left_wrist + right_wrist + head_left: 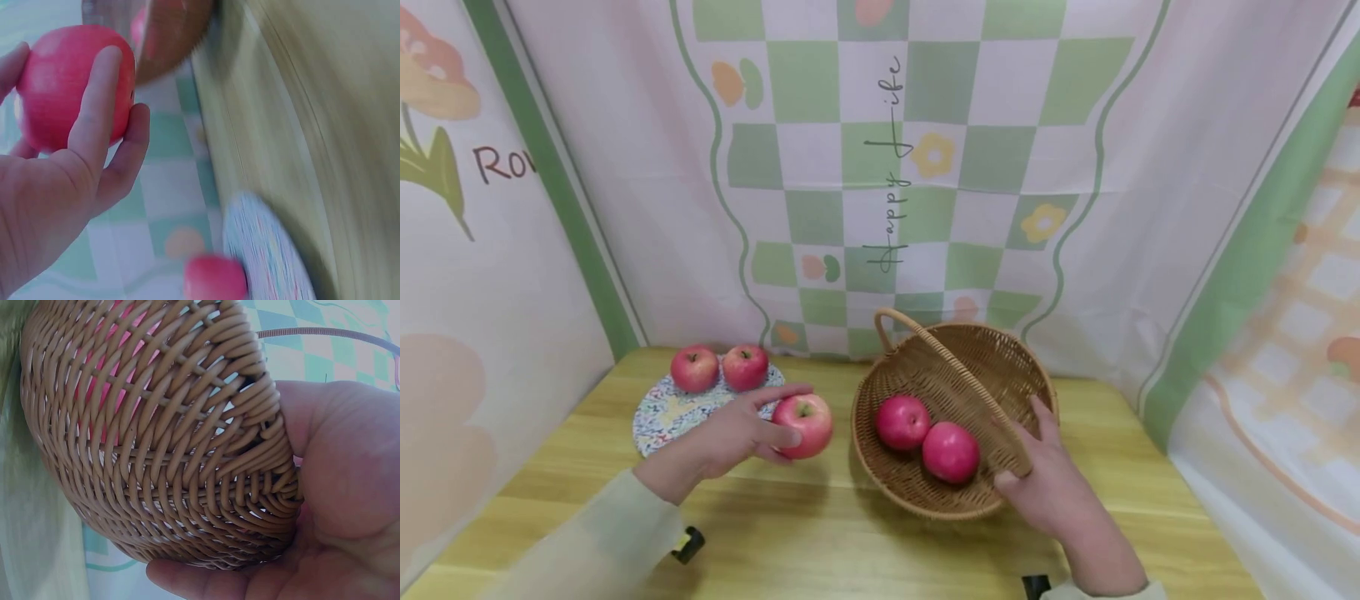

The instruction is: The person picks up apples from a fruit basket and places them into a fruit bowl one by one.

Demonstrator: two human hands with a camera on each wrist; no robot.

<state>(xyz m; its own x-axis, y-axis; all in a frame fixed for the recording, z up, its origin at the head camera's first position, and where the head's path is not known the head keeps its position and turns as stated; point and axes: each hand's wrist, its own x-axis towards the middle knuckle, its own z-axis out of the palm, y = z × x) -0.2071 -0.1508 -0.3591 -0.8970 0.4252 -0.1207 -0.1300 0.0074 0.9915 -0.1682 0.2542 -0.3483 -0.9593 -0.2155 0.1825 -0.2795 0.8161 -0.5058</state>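
Note:
My left hand holds a pink-red apple above the table, between the plate and the basket. In the left wrist view, the fingers wrap around this apple. A brown wicker basket with an arched handle stands to the right, and two red apples lie inside it. My right hand grips the basket's right rim near the handle's foot. From the right wrist view, the woven wall sits between thumb and fingers. Two more apples rest on a speckled plate at the left.
The wooden table carries the plate and basket. Behind it hangs a green-and-white checked cloth, close to the basket's back. Printed cloth also hangs on the left and right sides. Dark straps show near both wrists.

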